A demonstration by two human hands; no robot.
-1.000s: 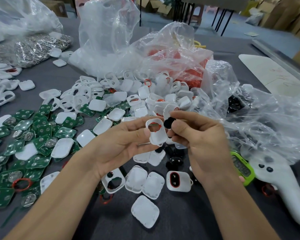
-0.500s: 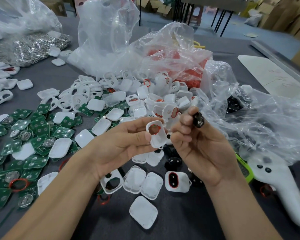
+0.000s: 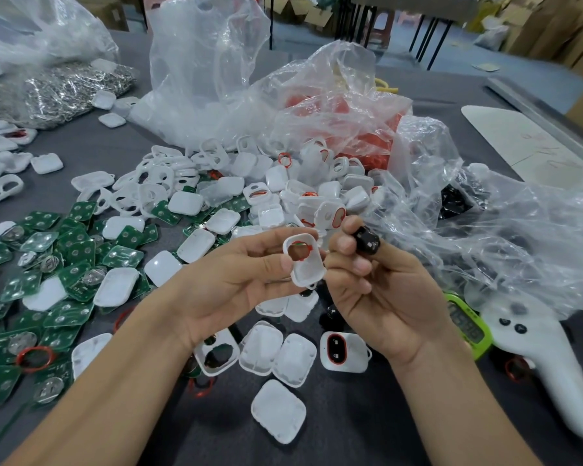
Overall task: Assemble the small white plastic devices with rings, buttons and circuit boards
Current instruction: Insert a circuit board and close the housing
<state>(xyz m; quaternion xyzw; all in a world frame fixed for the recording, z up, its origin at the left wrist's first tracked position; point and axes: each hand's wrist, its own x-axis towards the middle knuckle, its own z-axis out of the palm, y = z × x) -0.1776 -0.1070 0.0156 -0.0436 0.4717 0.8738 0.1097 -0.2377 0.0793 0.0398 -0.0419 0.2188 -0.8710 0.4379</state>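
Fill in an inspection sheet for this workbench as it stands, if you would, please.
Surface: grey table, strewn with parts.
Job's things: white shell with a red ring in its opening; black button; green circuit boards heaped at left.
Clutter: clear plastic bags; green timer; white controller.
Hands: left hand holds the white shell; right hand pinches the black button.
Cables: nothing seen.
Surroundings: cardboard boxes beyond the table.

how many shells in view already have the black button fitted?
1. The fitted shell lies on the table just below the right hand. The held shell in the left hand has no button yet. Others may be hidden in the shell pile.
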